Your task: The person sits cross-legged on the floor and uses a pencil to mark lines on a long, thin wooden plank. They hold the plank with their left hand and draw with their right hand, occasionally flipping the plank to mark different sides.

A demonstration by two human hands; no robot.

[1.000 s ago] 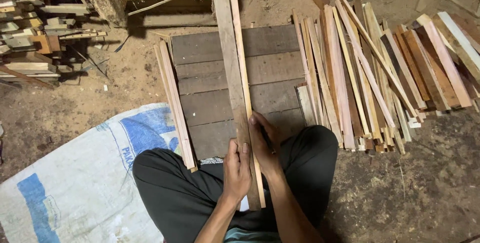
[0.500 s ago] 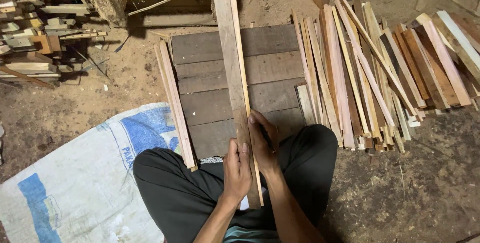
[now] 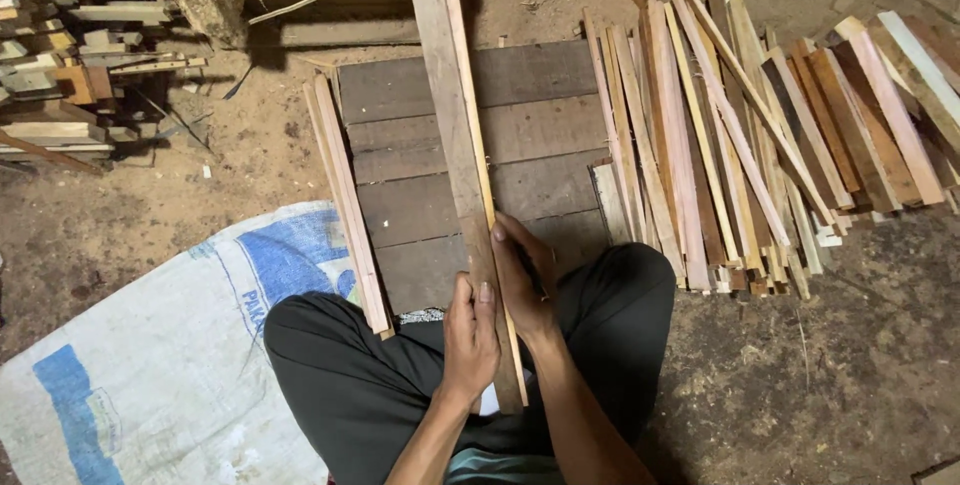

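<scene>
Left hand (image 3: 470, 335) curled around long plank (image 3: 452, 125) near its close end, right hand (image 3: 522, 280) fingers pressed together along thin strip (image 3: 478, 145) beside it, plank stretched over dark boards (image 3: 540, 135), strip pile (image 3: 760, 135) at right, white sack (image 3: 150, 365) at left

Two hands (image 3: 470, 340), one plank (image 3: 455, 135), one sack (image 3: 170, 365).

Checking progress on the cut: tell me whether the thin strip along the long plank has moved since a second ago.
No. The thin strip lies along the long plank, as before, against the dark boards.
</scene>
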